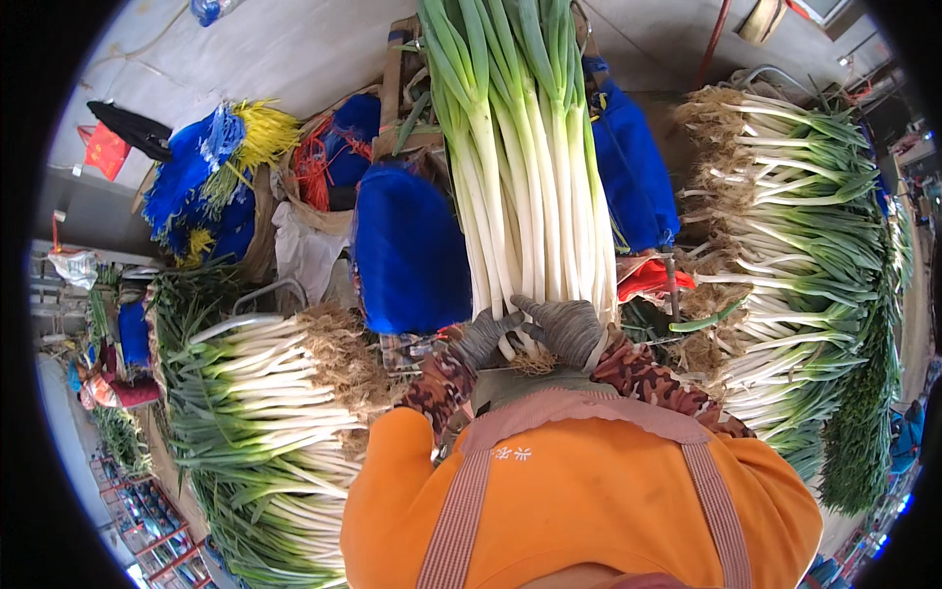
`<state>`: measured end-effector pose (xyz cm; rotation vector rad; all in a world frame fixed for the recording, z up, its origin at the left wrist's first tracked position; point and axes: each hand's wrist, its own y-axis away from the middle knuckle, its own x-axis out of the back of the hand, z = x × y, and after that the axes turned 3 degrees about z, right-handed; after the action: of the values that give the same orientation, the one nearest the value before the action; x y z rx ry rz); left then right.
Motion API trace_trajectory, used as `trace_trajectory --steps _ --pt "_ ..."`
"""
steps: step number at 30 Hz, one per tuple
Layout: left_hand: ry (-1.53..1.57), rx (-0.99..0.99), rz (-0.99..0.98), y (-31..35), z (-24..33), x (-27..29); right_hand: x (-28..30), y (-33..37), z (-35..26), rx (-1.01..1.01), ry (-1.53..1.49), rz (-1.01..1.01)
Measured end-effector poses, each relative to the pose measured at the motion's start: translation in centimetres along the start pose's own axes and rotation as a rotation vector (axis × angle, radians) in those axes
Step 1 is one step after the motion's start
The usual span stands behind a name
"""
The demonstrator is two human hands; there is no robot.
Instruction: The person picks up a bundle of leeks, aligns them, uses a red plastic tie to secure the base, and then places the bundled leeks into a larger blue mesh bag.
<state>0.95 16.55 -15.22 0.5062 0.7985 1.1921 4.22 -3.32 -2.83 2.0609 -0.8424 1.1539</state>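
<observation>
Head view shows both gloved hands, left hand and right hand, clenched around the root end of the leek bundle, which stretches away beyond the fingertips. If the grasp loosens, I think outer stalks may slide apart.

Scallion heaps and bright netting

A scallion pile lies at left and a taller stack at right, roots inward. Blue bags sit behind, beside blue and yellow netting and a red cloth.
</observation>
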Motion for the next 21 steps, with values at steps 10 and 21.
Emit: trace_trajectory --steps 10,21 --pt "-0.328 -0.316 0.355 -0.9 -1.4 1.6 -2.0 -2.0 -0.3 -0.055 0.112 0.056" --pt "-1.059 -1.095 0.873 -2.9 12.3 2.2 4.0 -7.6 4.5 -0.151 0.059 0.556"
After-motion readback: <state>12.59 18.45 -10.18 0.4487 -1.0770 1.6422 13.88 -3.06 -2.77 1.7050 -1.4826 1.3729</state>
